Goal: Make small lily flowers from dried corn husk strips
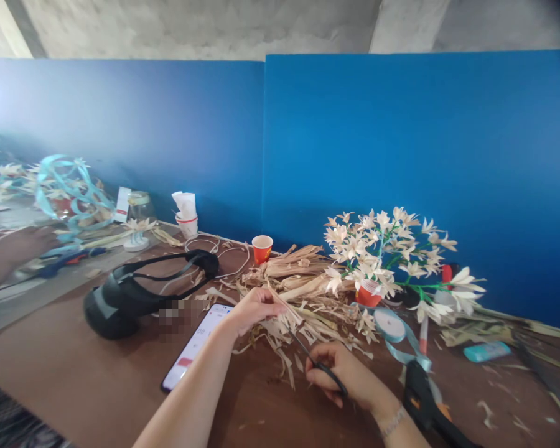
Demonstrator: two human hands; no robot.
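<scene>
My left hand [253, 309] pinches a strip of dried corn husk [287, 318] at the edge of a husk pile [298, 280] on the brown table [98, 386]. My right hand [340, 371] is closed on the black handles of scissors [315, 359], whose blades reach up to the husk strip. A bunch of cream husk flowers [382, 249] on green stems stands just behind, in a red paper cup [366, 294].
A phone [196, 345] lies by my left forearm, with a black headset [135, 295] beyond it. A black glue gun [424, 404] and a roll of pale blue ribbon [389, 325] sit right of my right hand. Another person's hand [14, 249] works at far left. An orange cup [262, 247] stands by the blue wall.
</scene>
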